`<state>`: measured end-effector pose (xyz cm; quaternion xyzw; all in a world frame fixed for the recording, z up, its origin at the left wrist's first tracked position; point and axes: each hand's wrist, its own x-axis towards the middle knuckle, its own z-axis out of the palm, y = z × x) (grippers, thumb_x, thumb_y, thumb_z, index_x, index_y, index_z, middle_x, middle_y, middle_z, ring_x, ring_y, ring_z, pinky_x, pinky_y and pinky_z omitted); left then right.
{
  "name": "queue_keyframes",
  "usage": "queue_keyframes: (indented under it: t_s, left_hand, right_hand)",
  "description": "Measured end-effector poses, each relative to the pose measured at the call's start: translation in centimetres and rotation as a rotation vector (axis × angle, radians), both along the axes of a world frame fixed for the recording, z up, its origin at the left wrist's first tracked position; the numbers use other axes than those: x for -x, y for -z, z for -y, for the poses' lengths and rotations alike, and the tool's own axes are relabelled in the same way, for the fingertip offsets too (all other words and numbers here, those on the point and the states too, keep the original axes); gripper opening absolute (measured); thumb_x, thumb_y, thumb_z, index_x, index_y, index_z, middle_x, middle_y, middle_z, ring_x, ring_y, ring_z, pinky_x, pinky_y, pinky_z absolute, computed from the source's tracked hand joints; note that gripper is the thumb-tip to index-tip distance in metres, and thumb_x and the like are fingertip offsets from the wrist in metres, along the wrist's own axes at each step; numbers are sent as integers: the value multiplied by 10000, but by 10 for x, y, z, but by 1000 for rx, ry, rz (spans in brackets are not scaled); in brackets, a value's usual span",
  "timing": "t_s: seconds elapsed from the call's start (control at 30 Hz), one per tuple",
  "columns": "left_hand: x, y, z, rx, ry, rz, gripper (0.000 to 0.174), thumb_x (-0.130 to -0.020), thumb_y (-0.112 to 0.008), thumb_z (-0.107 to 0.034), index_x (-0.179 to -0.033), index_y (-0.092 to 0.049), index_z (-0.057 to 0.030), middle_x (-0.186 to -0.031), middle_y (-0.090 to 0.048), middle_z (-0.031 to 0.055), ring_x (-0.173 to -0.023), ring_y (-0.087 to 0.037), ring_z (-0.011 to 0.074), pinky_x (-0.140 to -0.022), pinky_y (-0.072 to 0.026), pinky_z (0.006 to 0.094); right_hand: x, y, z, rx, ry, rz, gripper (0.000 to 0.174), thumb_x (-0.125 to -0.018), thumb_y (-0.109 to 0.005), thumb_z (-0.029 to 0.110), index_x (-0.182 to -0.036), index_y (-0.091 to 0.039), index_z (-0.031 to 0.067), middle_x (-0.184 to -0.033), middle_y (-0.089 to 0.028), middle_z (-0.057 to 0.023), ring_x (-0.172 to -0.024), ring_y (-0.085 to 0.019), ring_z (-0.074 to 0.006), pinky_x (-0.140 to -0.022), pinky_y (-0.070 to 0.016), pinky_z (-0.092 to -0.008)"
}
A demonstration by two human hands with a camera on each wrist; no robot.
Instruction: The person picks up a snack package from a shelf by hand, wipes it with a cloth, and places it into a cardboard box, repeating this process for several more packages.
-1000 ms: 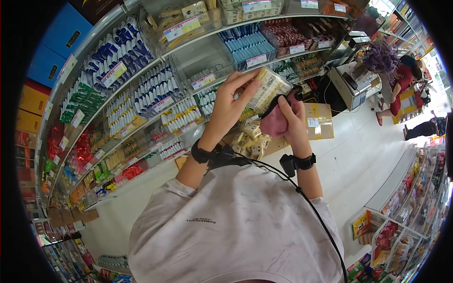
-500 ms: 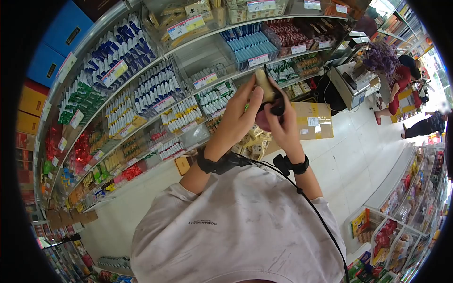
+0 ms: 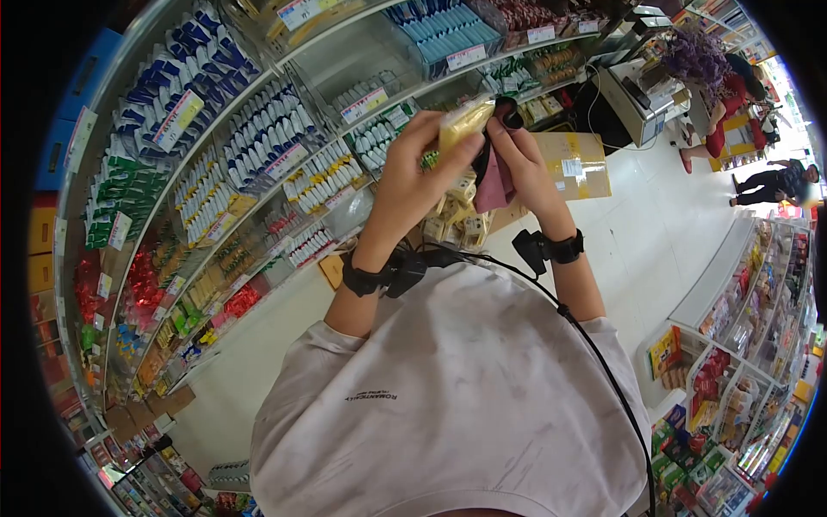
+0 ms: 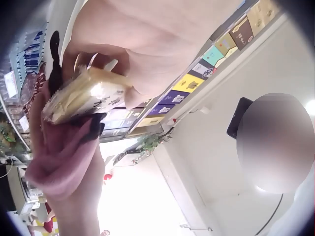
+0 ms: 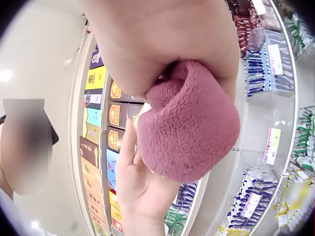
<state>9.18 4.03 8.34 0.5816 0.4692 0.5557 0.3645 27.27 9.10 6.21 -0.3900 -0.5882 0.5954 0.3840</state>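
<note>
In the head view, my left hand (image 3: 413, 177) grips a clear-wrapped, pale yellow packet (image 3: 465, 125) between thumb and fingers. My right hand (image 3: 534, 185) holds a fuzzy pink cloth (image 3: 495, 185) with black trim, close against the packet. The left wrist view shows the packet (image 4: 88, 96) touching the cloth (image 4: 64, 172), whose folds hang below it. In the right wrist view, the bunched cloth (image 5: 189, 128) bulges from under my right hand (image 5: 162, 34) and hides its fingertips; my left hand (image 5: 147, 191) is behind it.
Loose yellow packets (image 3: 457, 226) lie in a pile below my hands. Curved shelves of wrapped snacks (image 3: 267, 129) run along the left and front. A cardboard box (image 3: 573, 164) stands right of the hands, near a counter. Two people are at the far right; more shelves (image 3: 732, 345) stand at lower right.
The packet has turned from its broad face to a narrower side in the head view, and the cloth hangs differently beside it. The head view has shifted, with the shelves moving up and left.
</note>
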Motion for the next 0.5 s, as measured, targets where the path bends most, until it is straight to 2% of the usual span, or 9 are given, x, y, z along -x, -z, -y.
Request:
queue_keyframes:
  t_s: [0.07, 0.1, 0.2, 0.23, 0.33, 0.37, 0.5]
  left_hand:
    - [13, -3, 3, 109, -20, 87, 376, -993, -680, -324, -1127, -687, 27, -924, -617, 64, -868, -588, 134, -795, -469, 282]
    - [18, 1, 4, 129, -55, 123, 353, -1021, -643, -322, -1109, -676, 19, -913, -637, 45, -843, -574, 106, -777, -468, 271]
    - [29, 0, 6, 180, -73, 287, 342, -1037, -623, -330, -1094, -661, 5, -943, -651, 28, -839, -569, 77, -747, -468, 252]
    - [34, 9, 5, 149, -94, 275, 328, -1047, -612, -327, -1079, -652, -3, -935, -658, 15, -834, -573, 59, -724, -471, 234]
    - [47, 20, 8, 166, -117, 349, 316, -1040, -626, -309, -1073, -655, 4, -924, -664, 20, -831, -576, 52, -723, -479, 227]
    - [56, 30, 8, 196, -116, 349, 317, -1024, -651, -293, -1116, -668, 10, -916, -671, 26, -830, -590, 51, -729, -491, 225]
    - [72, 58, 9, 308, -55, 259, 394, -980, -702, -270, -1251, -662, 12, -896, -689, 32, -781, -627, 68, -700, -516, 237]
  right_hand:
    - [6, -8, 4, 162, -80, -14, 340, -1079, -529, 316, -1165, -670, 19, -930, -619, 60, -843, -514, -17, -743, -440, -208]
    - [10, -9, 7, 242, -80, -21, 316, -1039, -612, 293, -1147, -677, 3, -969, -656, 34, -879, -538, -16, -745, -447, -212]
    - [23, 5, 10, 9, -272, 20, 285, -977, -709, 250, -1120, -695, 3, -938, -666, 36, -851, -551, -22, -730, -456, -223]
    - [31, 16, 9, 31, -228, 14, 237, -929, -767, 209, -1034, -709, 5, -841, -666, 46, -765, -552, -16, -670, -452, -222]
    - [43, 29, 5, 77, -148, 71, 222, -937, -756, 225, -911, -707, 10, -732, -631, 64, -667, -520, -7, -589, -416, -218]
    - [42, 38, 2, 99, -112, 143, 264, -939, -751, 245, -815, -690, 19, -680, -600, 70, -621, -489, 0, -533, -364, -219]
    - [43, 67, 9, 97, 14, 113, 296, -946, -739, 250, -776, -691, 13, -663, -586, 73, -616, -479, -1, -524, -342, -228]
